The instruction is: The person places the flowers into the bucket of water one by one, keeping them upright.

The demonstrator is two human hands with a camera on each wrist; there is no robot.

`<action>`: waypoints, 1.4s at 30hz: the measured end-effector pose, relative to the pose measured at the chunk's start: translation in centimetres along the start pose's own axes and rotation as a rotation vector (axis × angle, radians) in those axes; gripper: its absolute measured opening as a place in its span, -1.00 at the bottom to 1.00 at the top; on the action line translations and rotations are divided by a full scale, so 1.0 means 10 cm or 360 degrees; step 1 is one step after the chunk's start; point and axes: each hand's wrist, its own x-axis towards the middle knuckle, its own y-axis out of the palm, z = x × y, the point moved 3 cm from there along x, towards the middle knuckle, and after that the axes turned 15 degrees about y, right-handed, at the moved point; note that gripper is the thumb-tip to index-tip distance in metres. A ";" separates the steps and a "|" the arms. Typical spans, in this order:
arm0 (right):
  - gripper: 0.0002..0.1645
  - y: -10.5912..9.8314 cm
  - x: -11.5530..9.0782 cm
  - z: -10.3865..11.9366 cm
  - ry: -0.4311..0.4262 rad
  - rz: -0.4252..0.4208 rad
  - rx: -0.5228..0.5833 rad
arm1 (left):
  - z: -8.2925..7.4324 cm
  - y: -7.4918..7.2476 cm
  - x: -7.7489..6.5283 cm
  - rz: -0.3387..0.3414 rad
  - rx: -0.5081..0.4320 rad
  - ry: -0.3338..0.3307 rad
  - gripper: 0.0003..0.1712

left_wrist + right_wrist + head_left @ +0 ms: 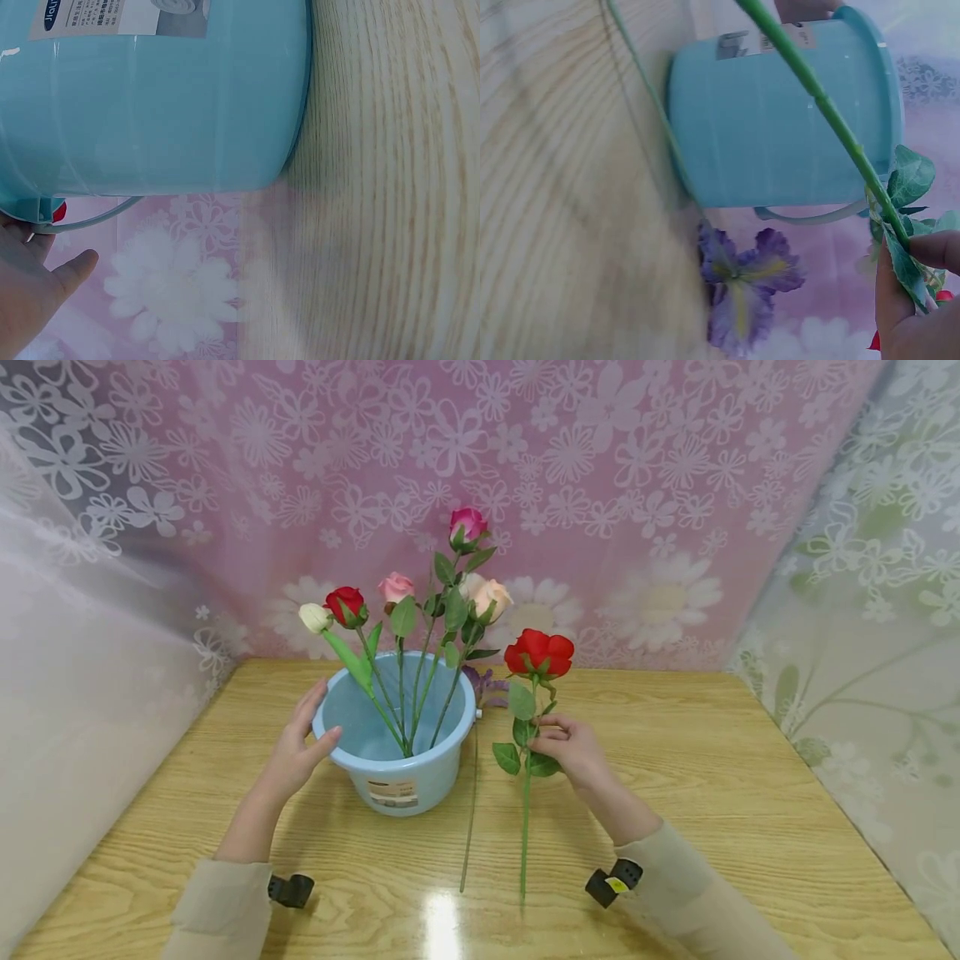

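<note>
A light blue bucket (397, 781) stands upright, with several artificial flowers leaning in it. Its left rim is touched by my left hand (294, 747), fingers extended along the outside and thumb near the front. In the left wrist view, that hand (34, 289) is beside the handle joint, thumb straight. My right hand (573, 752) pinches the leafy green stem of a red rose (538, 653), bloom up, right of the bucket. The right wrist view has the green stem (832, 116) crossing before the bucket, with the thumb and fingers (939, 251) around it.
A purple iris (742, 281) lies on the wooden table (675, 827) beside the bucket, its long thin stem (470, 827) pointing toward me. Inside the bucket are a white tulip (315, 618) and several roses, one magenta (468, 527). Patterned curtains (525, 443) hang behind and at both sides.
</note>
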 end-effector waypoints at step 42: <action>-0.67 0.57 -0.01 1.33 -0.0674 -0.0173 0.0583 | 0.09 -0.02 -0.01 0.0021 0.0010 0.0012 -0.24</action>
